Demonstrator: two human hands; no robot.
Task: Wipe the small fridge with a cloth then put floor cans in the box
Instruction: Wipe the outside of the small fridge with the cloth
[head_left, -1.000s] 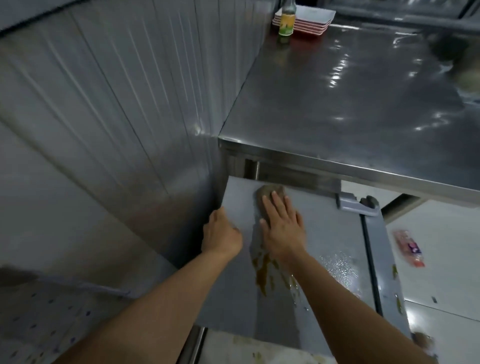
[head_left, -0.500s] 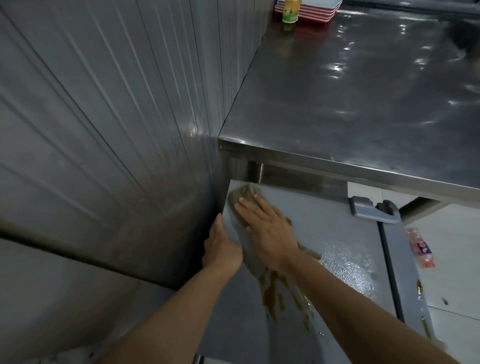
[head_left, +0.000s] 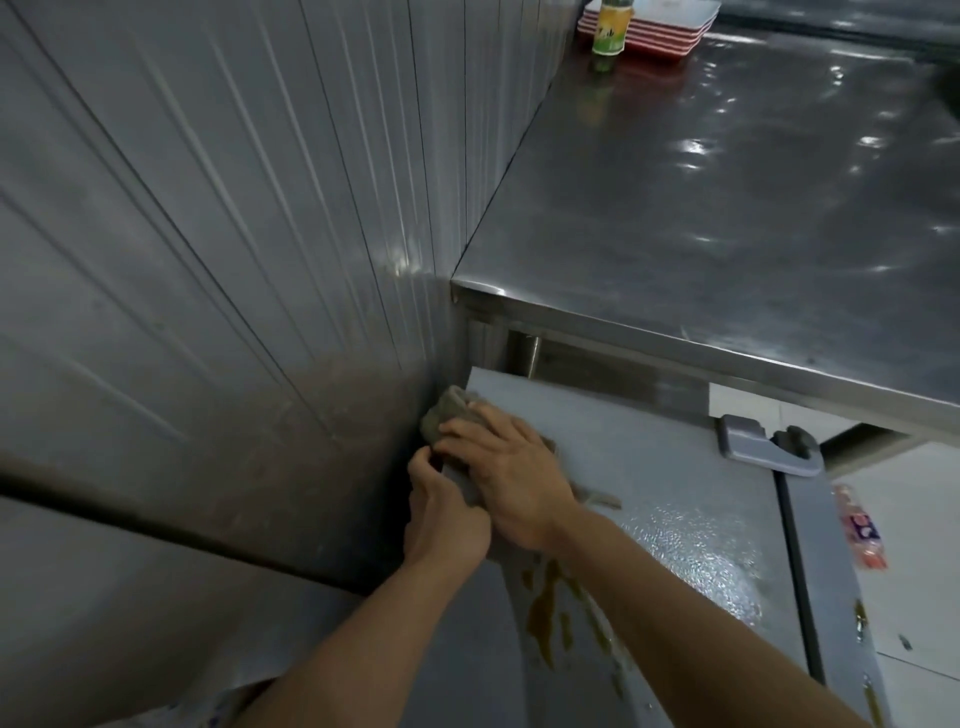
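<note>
The small grey fridge (head_left: 660, 467) stands below me, half under a steel counter, its top wet and streaked with brown stains (head_left: 545, 613). A grey-brown cloth (head_left: 451, 410) lies bunched at the top's far left corner, against the wall. My right hand (head_left: 511, 480) presses flat on the cloth. My left hand (head_left: 444, 512) grips the fridge's left edge, fingers curled over it and touching the cloth's near end. A can (head_left: 860, 527) with a red and blue label lies on the white floor to the right of the fridge.
A ribbed metal wall (head_left: 234, 234) runs along the left, tight against the fridge. The steel counter (head_left: 727, 208) overhangs the fridge's back; on its far end stand a bottle (head_left: 610, 26) and stacked red-and-white trays (head_left: 660, 26). A grey hinge (head_left: 763, 449) sits on the fridge top.
My right hand has slid the cloth from the middle of the fridge top leftward into the far left corner. My left hand has stayed on the left edge.
</note>
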